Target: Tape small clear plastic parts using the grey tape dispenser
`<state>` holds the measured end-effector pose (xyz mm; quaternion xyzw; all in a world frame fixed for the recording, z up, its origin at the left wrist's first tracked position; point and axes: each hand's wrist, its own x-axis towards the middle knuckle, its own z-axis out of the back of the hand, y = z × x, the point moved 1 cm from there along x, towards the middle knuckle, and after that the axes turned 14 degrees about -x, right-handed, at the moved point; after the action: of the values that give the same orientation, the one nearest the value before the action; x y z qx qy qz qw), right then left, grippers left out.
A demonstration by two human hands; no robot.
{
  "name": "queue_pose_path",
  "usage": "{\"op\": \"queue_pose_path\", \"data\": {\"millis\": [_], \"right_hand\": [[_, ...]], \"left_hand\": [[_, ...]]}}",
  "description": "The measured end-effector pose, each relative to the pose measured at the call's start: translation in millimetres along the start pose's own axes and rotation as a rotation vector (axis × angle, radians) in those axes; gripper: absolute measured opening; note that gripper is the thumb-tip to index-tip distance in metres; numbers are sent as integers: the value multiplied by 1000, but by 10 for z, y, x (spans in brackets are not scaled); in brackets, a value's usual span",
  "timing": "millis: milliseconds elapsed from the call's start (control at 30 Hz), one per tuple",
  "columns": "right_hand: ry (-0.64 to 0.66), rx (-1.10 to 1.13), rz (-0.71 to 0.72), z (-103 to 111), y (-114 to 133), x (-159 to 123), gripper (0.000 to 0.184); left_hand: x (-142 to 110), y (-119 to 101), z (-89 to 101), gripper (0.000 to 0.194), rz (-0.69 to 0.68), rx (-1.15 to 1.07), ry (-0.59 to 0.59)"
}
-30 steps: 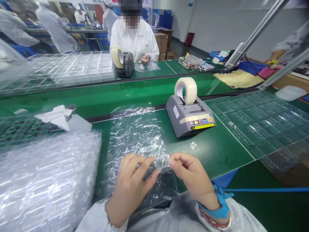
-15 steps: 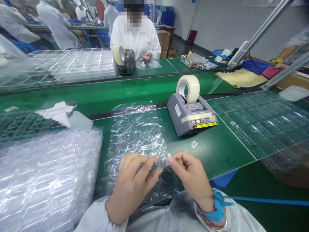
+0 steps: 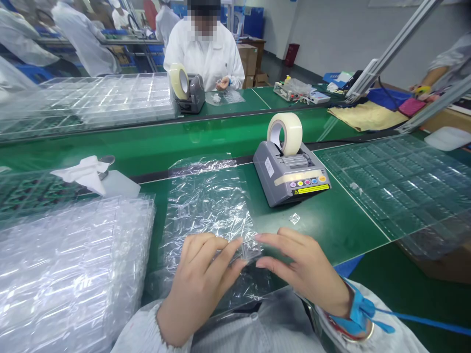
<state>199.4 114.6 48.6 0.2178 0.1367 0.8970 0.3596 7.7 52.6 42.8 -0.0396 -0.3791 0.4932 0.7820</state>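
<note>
R hand (image 3: 303,269) lower, over green bench (image 3: 324,230)

The big room has plain white walls (image 3: 331,34) and a dark floor (image 3: 275,73) — a red bin (image 3: 292,55) stands by the wall, and brown boxes (image 3: 247,59) sit far back.

We note a green desk (image 3: 324,230) edged by a black strip (image 3: 184,171). On it, a grey tape dispenser (image 3: 283,181) bears pink, yellow, blue and orange buttons and a yellow-and-black label (image 3: 312,189); its tape roll (image 3: 284,132) is cream. The plastic sheet (image 3: 206,215) and plastic piece (image 3: 250,251) are colourless, with silvery creases on the sheet. A blue wrist strap (image 3: 358,311) crosses a white sleeve (image 3: 401,333).
</note>
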Motion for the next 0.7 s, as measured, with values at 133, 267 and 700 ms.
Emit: {"op": "queue_pose_path", "data": {"millis": [133,267,700], "right_hand": [[32,-108,77,-14,-56,77,26],[78,-137,122,-19,-81,119,24],[27,-209,-6,62,-277,480,33]], "left_hand": [[11,-33,13,24,-4,3,39],[46,-19,35,25,20,9,135],[806,42,-37,18,47,349,292]]}}
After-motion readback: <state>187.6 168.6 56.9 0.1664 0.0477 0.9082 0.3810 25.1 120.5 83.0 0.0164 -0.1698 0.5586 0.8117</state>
